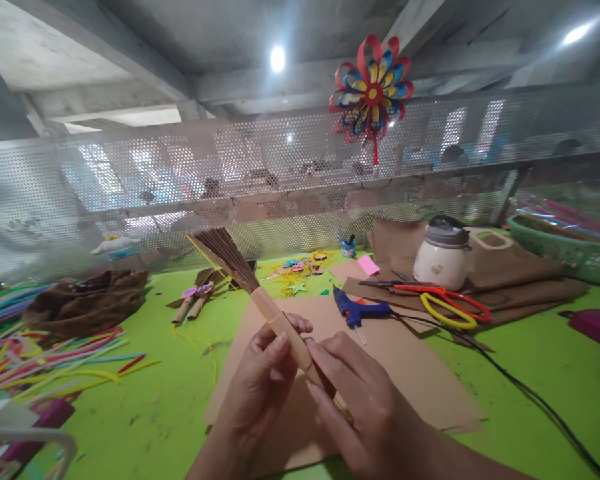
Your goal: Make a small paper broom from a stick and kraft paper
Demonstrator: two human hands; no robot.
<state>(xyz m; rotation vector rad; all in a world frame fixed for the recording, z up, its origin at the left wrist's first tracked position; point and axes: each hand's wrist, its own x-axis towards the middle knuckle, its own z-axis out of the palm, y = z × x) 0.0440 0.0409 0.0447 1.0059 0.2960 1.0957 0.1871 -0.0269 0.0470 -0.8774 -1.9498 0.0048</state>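
Observation:
In front of me I hold a pleated brown paper bundle (225, 255) slantwise, with a light tan paper band round its middle and a yellow thread along its spread far end. My left hand (267, 363) is closed round the tan band from the left. The fingers of my right hand (355, 393) grip the bundle's lower end, partly hiding it. Beneath both hands lies a large tan cardboard sheet (400, 373). Just beyond it, a blue glue gun (360, 310) rests on its stand, its black cord running right.
Red and yellow-handled scissors (450, 303) and a lidded cream cup (440, 253) are at the right, by brown paper sheets (520, 273). Two small paper bundles (193, 300) lie at the left. Coloured strips (75, 360) cover the far left of the green table (155, 400).

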